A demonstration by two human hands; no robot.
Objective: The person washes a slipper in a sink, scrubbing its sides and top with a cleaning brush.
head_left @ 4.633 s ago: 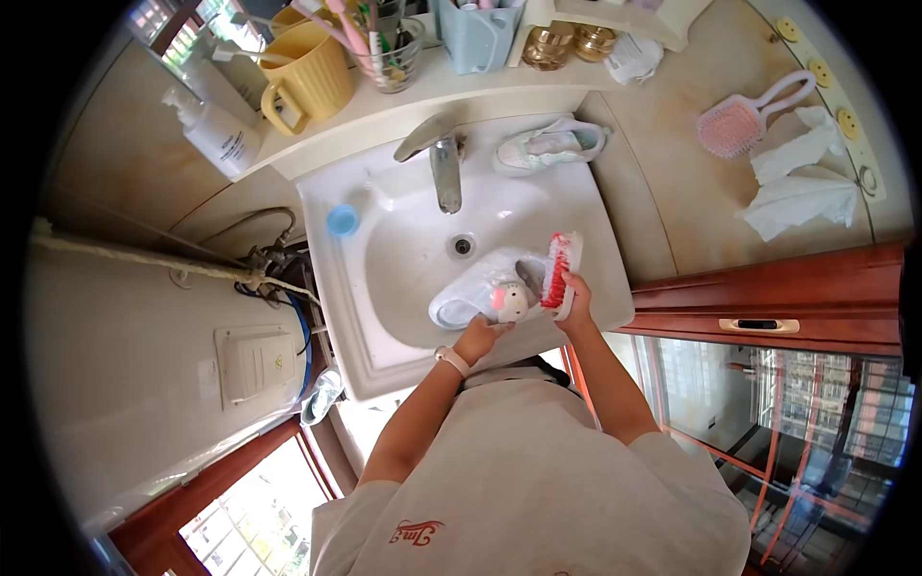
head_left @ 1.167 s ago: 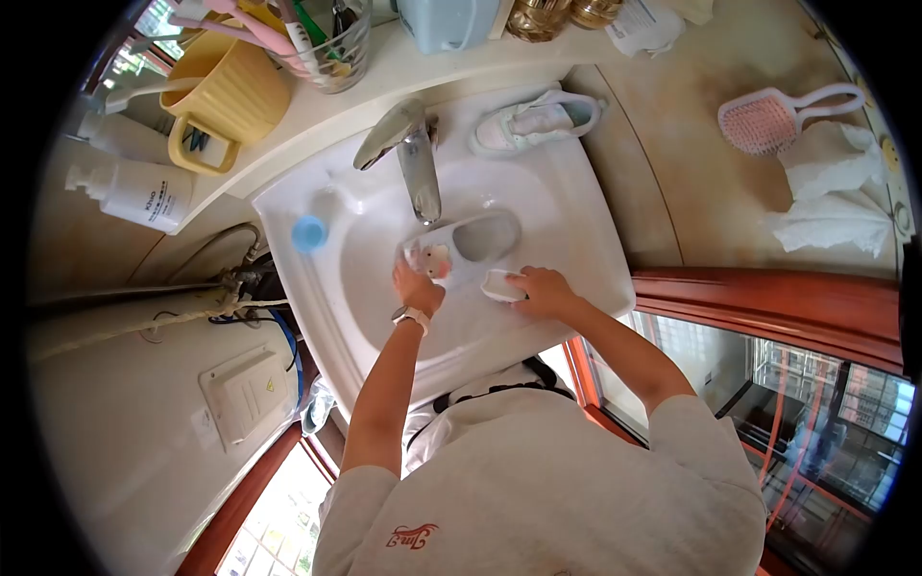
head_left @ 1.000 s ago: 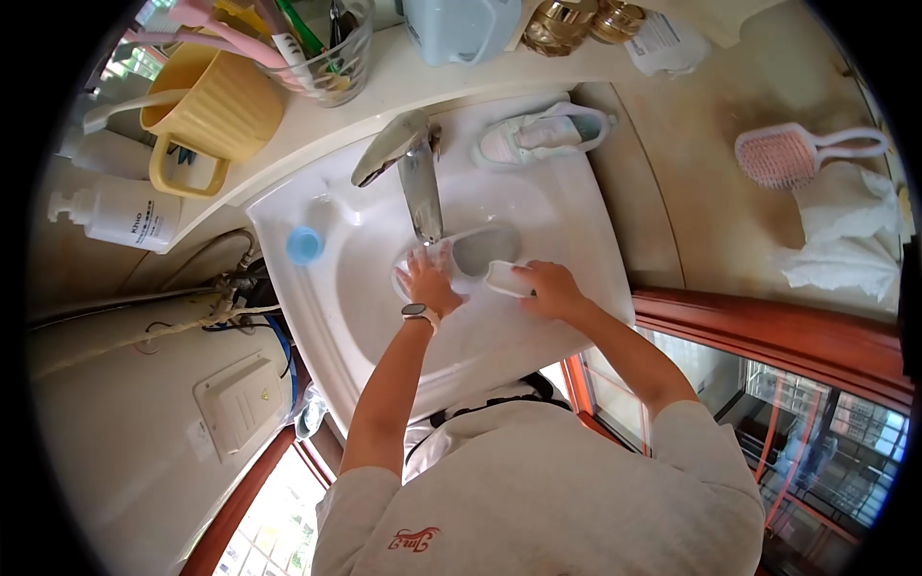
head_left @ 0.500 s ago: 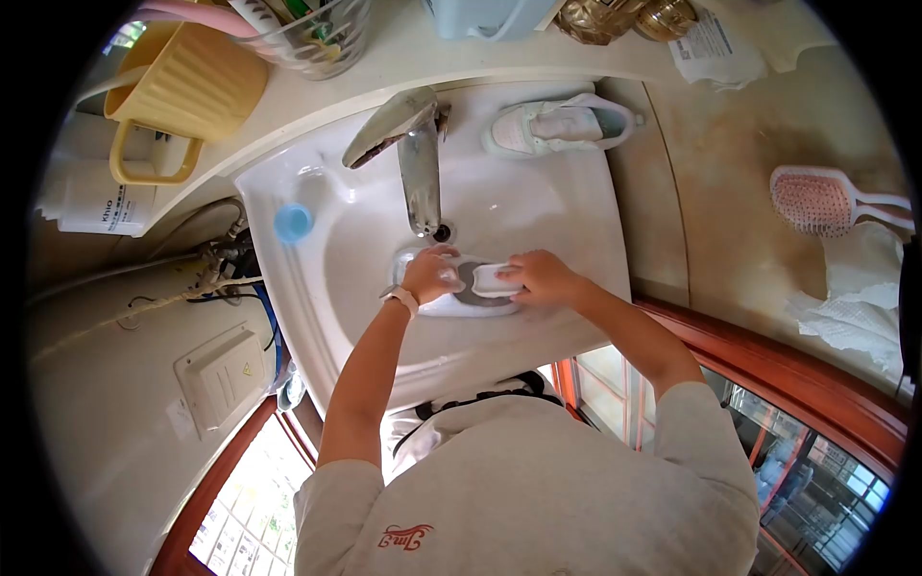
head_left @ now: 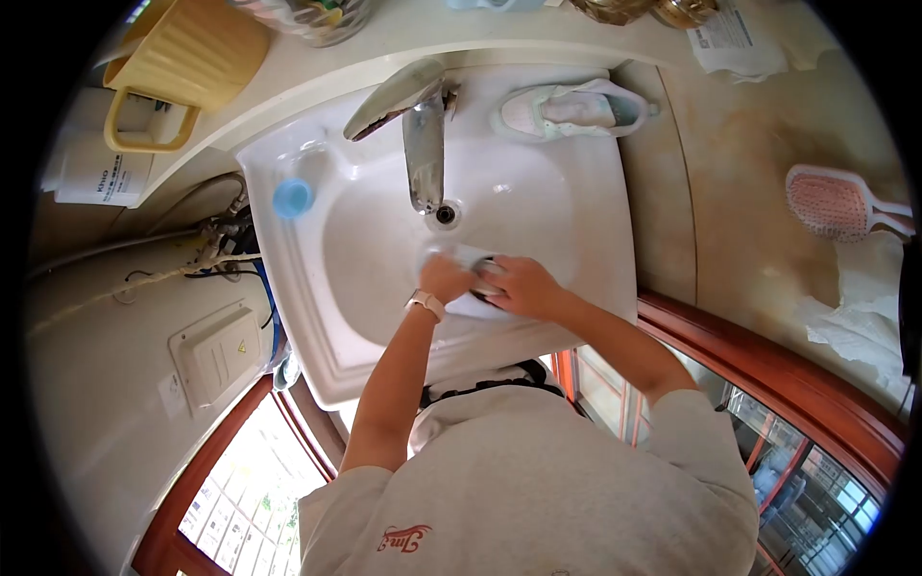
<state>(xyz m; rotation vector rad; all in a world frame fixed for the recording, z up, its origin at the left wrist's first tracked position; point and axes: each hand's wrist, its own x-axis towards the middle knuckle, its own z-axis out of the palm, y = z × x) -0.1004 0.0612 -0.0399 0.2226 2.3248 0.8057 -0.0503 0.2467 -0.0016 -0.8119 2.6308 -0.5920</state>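
A white shoe (head_left: 466, 306) lies in the front part of the white sink (head_left: 365, 278), largely covered by my hands. My left hand (head_left: 448, 278), with a pale watch band at the wrist, is closed over the shoe's left part and blurred. From the right, my right hand (head_left: 521, 287) curls its fingers at the shoe's opening; a pale-edged piece shows at the fingertips, too hidden to name. The other white shoe (head_left: 576, 108) rests on the sink's back right corner. Beyond my hands, the metal faucet (head_left: 423, 144) points at the drain (head_left: 445, 215).
A light blue cup (head_left: 293, 198) stands on the sink's left rim. A yellow pitcher (head_left: 206, 58) and a white bottle (head_left: 96, 178) are at the left. To the right lie a pink hairbrush (head_left: 828, 202) and crumpled white paper (head_left: 860, 312). A ribbed clear holder (head_left: 317, 21) is at the back.
My hands have come closer together over the shoe. The white piece at my right fingertips has become mostly hidden. The view has shifted slightly, so the drain shows more fully.
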